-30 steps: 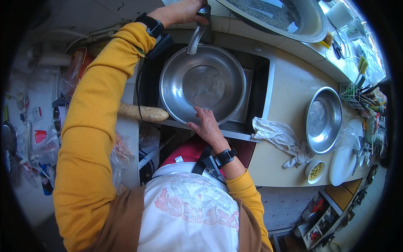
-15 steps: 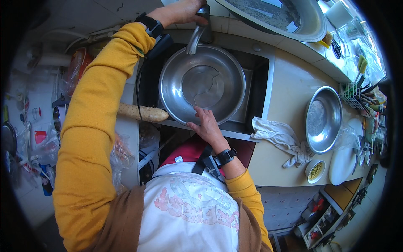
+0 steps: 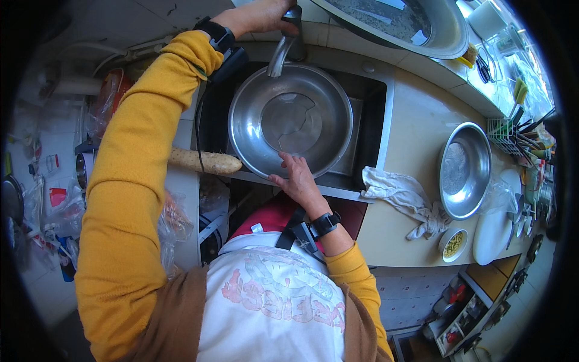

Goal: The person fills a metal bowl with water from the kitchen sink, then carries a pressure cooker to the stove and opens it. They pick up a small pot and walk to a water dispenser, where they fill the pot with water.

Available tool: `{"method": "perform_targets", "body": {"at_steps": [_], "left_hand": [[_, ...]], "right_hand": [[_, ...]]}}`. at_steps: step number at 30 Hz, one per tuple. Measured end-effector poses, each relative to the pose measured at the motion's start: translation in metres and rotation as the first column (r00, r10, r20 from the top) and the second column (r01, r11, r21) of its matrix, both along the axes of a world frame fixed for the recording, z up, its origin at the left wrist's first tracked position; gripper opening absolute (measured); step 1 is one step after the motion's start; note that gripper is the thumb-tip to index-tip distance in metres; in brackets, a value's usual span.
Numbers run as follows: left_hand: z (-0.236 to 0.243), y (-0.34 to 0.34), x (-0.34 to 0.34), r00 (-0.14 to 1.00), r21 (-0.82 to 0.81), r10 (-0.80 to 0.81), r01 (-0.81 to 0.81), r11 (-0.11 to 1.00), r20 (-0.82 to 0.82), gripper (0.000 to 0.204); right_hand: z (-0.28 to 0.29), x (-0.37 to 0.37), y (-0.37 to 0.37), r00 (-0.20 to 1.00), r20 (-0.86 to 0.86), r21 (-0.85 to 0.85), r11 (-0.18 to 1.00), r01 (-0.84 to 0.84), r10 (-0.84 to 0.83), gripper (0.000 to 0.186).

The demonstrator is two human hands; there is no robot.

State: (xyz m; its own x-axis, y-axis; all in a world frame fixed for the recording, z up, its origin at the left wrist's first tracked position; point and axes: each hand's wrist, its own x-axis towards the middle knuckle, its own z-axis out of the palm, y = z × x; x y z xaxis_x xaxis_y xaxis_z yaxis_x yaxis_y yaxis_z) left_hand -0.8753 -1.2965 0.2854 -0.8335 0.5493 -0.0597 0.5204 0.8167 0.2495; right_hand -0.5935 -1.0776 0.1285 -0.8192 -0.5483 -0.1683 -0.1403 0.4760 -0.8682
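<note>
A large steel basin point(image 3: 247, 123) rests in the dark sink point(image 3: 369, 120), with what looks like a little water in its bottom. My left hand point(image 3: 260, 17) reaches up to the faucet point(image 3: 279, 57) and is closed on its top. The spout hangs over the basin's far rim; I see no stream from it. My right hand point(image 3: 300, 180) lies at the basin's near rim, its fingers apart and the tips over the inside edge. A long pale brown root vegetable point(image 3: 208, 163) lies by the sink's left front corner.
On the counter right of the sink lie a white cloth point(image 3: 395, 190), a second steel basin point(image 3: 465, 172), a small bowl of yellowish-green bits point(image 3: 453, 246) and a white oval board point(image 3: 491, 235). A big metal pan point(image 3: 449, 36) occupies the ledge behind. A wire rack point(image 3: 503, 136) holds utensils.
</note>
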Motion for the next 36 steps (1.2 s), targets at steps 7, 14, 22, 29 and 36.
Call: {"method": "perform_targets", "body": {"at_steps": [7, 14, 22, 29, 36], "left_hand": [[-0.004, 0.000, -0.003, 1.000, -0.010, 0.017, -0.017, 1.000, -0.004, 0.060], [-0.007, -0.001, -0.005, 1.000, 0.010, 0.019, -0.019, 1.000, -0.011, 0.059], [-0.006, 0.000, -0.004, 1.000, 0.003, 0.026, -0.026, 1.000, -0.007, 0.059], [-0.002, 0.001, -0.003, 0.998, -0.013, 0.049, -0.049, 0.999, 0.027, 0.057], [-0.017, -0.006, -0.012, 0.998, 0.073, 0.041, -0.044, 0.996, 0.037, 0.057]], "right_hand": [[0.001, 0.000, 0.001, 1.000, -0.002, 0.014, 1.000, -0.007, 0.007, 0.062], [0.001, 0.000, 0.001, 1.000, 0.003, 0.024, 1.000, -0.013, 0.013, 0.062], [0.001, -0.001, 0.002, 1.000, 0.015, 0.032, 0.999, -0.019, 0.019, 0.062], [0.001, 0.000, 0.002, 1.000, 0.006, 0.023, 1.000, -0.005, 0.005, 0.063], [0.000, 0.001, 0.002, 1.000, 0.005, 0.026, 1.000, -0.004, 0.004, 0.063]]}}
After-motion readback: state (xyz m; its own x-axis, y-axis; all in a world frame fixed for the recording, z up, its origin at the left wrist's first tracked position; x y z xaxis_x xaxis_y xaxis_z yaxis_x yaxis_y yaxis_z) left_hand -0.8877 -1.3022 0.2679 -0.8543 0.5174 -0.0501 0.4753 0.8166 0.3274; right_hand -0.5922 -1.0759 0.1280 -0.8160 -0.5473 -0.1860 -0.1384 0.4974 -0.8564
